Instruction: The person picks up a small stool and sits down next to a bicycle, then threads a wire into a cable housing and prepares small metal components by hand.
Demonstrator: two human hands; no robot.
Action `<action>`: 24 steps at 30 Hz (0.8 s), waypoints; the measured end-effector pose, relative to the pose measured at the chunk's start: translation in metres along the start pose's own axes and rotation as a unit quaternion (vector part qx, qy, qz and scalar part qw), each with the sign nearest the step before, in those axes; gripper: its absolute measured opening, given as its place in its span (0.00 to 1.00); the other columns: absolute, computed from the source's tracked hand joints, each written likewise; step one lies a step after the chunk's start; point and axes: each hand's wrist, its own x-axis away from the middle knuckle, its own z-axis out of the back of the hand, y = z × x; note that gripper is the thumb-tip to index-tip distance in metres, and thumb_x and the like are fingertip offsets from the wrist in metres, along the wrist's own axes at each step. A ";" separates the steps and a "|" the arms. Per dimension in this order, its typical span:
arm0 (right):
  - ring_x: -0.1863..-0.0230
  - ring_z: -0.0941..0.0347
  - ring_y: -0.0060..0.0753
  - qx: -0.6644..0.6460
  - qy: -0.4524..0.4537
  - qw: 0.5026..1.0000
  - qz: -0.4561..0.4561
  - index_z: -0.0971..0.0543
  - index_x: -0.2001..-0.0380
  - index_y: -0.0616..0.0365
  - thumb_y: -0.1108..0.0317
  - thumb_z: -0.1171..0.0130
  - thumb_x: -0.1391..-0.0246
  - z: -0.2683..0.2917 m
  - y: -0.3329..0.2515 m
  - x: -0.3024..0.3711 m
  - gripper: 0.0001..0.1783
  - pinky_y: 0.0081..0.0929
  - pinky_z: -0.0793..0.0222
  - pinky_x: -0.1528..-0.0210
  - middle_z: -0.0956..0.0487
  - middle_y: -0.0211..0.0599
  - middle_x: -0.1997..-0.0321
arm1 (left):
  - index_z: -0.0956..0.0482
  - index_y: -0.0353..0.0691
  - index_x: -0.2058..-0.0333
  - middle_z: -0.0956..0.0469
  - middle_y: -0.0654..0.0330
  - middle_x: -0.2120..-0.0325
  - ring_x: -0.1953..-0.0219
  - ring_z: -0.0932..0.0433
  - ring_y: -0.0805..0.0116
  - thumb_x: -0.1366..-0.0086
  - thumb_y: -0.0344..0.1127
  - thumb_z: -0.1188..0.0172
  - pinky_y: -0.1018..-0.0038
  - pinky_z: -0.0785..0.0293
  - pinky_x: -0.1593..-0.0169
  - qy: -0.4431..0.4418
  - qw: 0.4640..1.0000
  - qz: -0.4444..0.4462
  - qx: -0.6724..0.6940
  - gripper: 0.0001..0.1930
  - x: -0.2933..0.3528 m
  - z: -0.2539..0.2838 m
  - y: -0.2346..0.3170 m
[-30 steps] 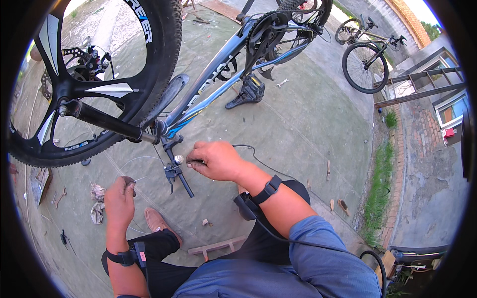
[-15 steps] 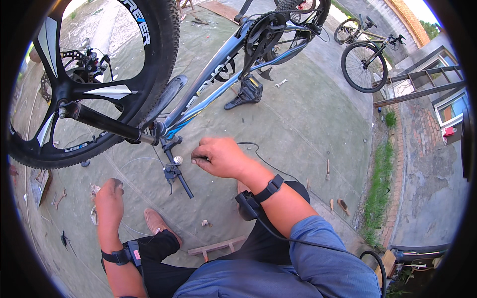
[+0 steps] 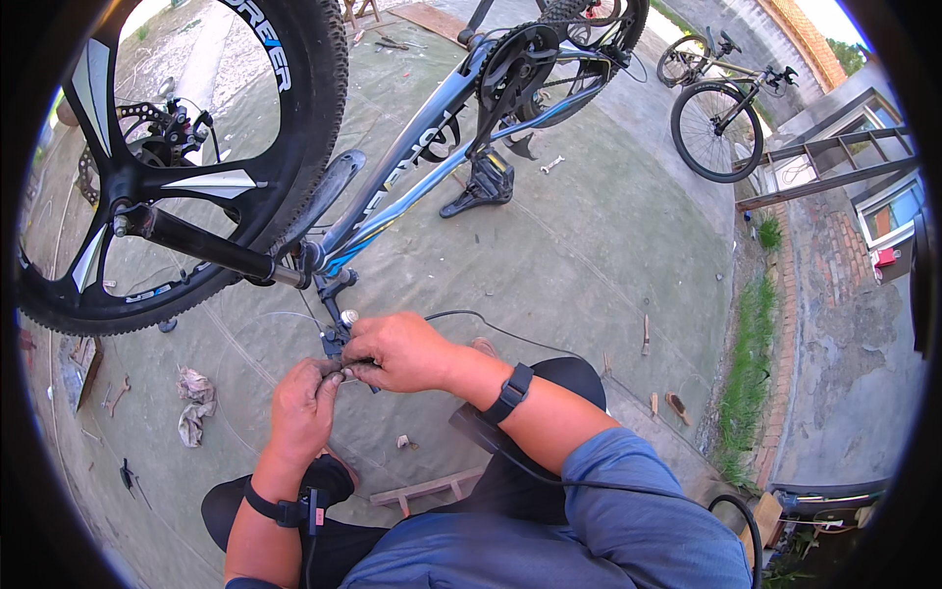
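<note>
My left hand (image 3: 306,398) and my right hand (image 3: 397,351) have their fingertips together, thumbs and fingers pinched. Between them sits something small and pale, too hidden to name. They meet over the handlebar and brake lever (image 3: 335,339) of a blue-grey bicycle (image 3: 397,177), which stands upside down on the ground sheet. A round bell-like piece (image 3: 349,316) shows just beyond my right fingers. My hands cover most of the handlebar grip. Up at the left is the bicycle's front wheel (image 3: 329,128), with its black fork leg (image 3: 211,245).
A crumpled rag (image 3: 196,402) lies to my left on the green sheet (image 3: 589,255). Scattered about are a wrench (image 3: 552,165), a brush (image 3: 677,407) and another thin-handled brush (image 3: 646,334). A low wooden stool (image 3: 427,488) is below me. Another bicycle (image 3: 716,128) and a ladder (image 3: 834,167) stand far right.
My left hand has moved right and my right hand slightly down and left, so they now meet over the handlebar. The rag has come into fuller view.
</note>
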 end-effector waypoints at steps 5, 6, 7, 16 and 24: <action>0.67 0.22 0.47 -0.013 -0.002 1.000 -0.010 0.16 0.68 0.49 0.61 0.32 0.51 0.000 0.001 0.001 0.08 0.42 0.28 0.67 0.22 0.34 0.69 | 0.21 0.31 0.66 0.20 0.52 0.71 0.69 0.19 0.56 0.41 0.22 0.40 0.69 0.24 0.62 -0.015 1.000 0.009 0.014 0.04 0.000 0.004 -0.005; 0.67 0.22 0.47 -0.013 -0.003 1.000 -0.011 0.16 0.68 0.49 0.61 0.32 0.51 -0.001 0.002 0.001 0.08 0.42 0.28 0.67 0.22 0.34 0.69 | 0.21 0.32 0.66 0.21 0.52 0.71 0.69 0.20 0.56 0.41 0.21 0.40 0.68 0.25 0.63 -0.019 1.000 0.001 0.007 0.04 -0.001 0.005 -0.004; 0.66 0.22 0.47 -0.013 -0.006 1.000 -0.010 0.16 0.68 0.49 0.61 0.33 0.51 -0.001 0.003 0.000 0.08 0.42 0.28 0.67 0.22 0.34 0.69 | 0.21 0.32 0.66 0.21 0.52 0.72 0.69 0.20 0.55 0.42 0.21 0.40 0.68 0.25 0.63 -0.023 1.000 -0.007 0.000 0.04 -0.001 0.006 -0.003; 0.66 0.22 0.47 -0.014 -0.017 1.000 -0.020 0.16 0.67 0.49 0.61 0.33 0.50 -0.003 0.002 -0.001 0.08 0.42 0.27 0.66 0.21 0.35 0.68 | 0.22 0.34 0.70 0.25 0.51 0.72 0.67 0.23 0.47 0.45 0.21 0.40 0.61 0.28 0.63 -0.026 0.994 -0.051 -0.095 0.04 -0.005 0.017 -0.006; 0.63 0.21 0.48 -0.002 -0.029 0.998 -0.057 0.16 0.70 0.49 0.58 0.35 0.50 0.001 0.003 -0.003 0.09 0.44 0.26 0.63 0.20 0.36 0.67 | 0.22 0.36 0.70 0.25 0.52 0.72 0.66 0.25 0.47 0.47 0.22 0.38 0.59 0.30 0.62 0.004 0.990 -0.034 -0.133 0.06 -0.003 0.034 -0.015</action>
